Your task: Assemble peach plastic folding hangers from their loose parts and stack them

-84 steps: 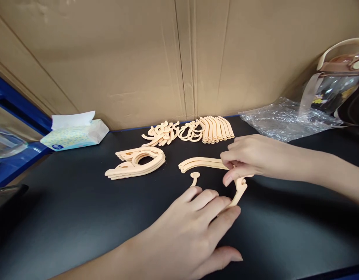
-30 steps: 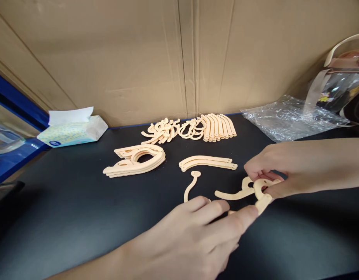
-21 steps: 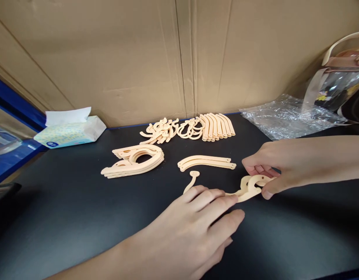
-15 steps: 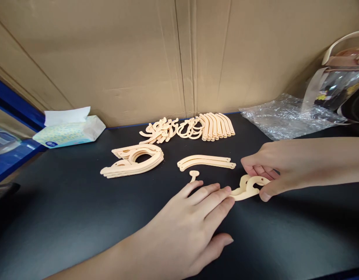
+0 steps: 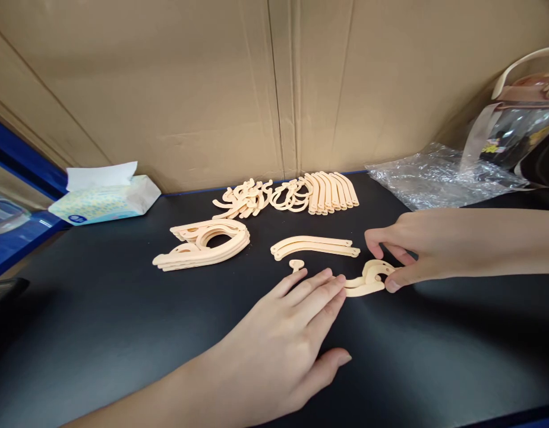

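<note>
My left hand [image 5: 287,339] lies flat with its fingers stretched, the fingertips over the left end of a cream curved plastic piece [image 5: 366,288]. My right hand [image 5: 406,249] pinches that piece's right end, where rounded parts with a hole overlap. A small hook piece [image 5: 296,265] pokes out beyond my left fingertips, its lower part hidden. Behind the hands lie two long curved strips [image 5: 316,245], side by side. Further left is a stack of folded cream pieces [image 5: 203,245] around an oval opening.
At the back are a pile of small hooks [image 5: 245,199], some ring-like pieces [image 5: 291,196] and a row of curved strips [image 5: 332,193]. A tissue pack [image 5: 104,197] sits back left. Crumpled clear plastic [image 5: 439,178] and a bottle [image 5: 519,125] are at the right, before a cardboard wall [image 5: 167,89].
Both hands have shifted slightly left and away from me with the held piece. The right end of the piece looks more closed together, and my right index finger has lifted from the others.
</note>
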The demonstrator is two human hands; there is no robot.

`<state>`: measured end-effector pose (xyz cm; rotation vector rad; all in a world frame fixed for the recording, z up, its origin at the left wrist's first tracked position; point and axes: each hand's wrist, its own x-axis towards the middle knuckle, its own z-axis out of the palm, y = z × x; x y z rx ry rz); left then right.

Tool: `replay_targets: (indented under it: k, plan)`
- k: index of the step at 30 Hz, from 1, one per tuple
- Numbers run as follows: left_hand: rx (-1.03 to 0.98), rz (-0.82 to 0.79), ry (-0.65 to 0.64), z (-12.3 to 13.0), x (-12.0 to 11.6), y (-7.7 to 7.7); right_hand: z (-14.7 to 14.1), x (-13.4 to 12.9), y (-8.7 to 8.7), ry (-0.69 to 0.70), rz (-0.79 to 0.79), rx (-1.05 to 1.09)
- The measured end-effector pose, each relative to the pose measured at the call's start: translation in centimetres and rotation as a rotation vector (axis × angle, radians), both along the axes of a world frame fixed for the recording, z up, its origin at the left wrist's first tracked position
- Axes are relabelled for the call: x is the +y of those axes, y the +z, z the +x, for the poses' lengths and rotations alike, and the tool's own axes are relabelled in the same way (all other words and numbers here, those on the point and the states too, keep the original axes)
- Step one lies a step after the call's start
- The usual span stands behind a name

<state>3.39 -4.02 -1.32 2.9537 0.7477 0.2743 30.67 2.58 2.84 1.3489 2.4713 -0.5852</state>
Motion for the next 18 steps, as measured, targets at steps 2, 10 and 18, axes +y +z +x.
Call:
replay_targets:
  k: [2,10,18]
  plan:
    - [-0.021,-0.021,0.018,-0.06,0.03,-0.03,-0.16,0.13,0.00,-0.009,-0.009,-0.020]
    - [-0.062,-0.074,0.025,-0.09,0.27,0.06,-0.63,-0.17,0.80,-0.014,-0.045,-0.025]
    - [-0.072,-0.039,-0.005,-0.24,0.53,0.20,-0.80,0.27,0.62,-0.012,-0.129,0.034]
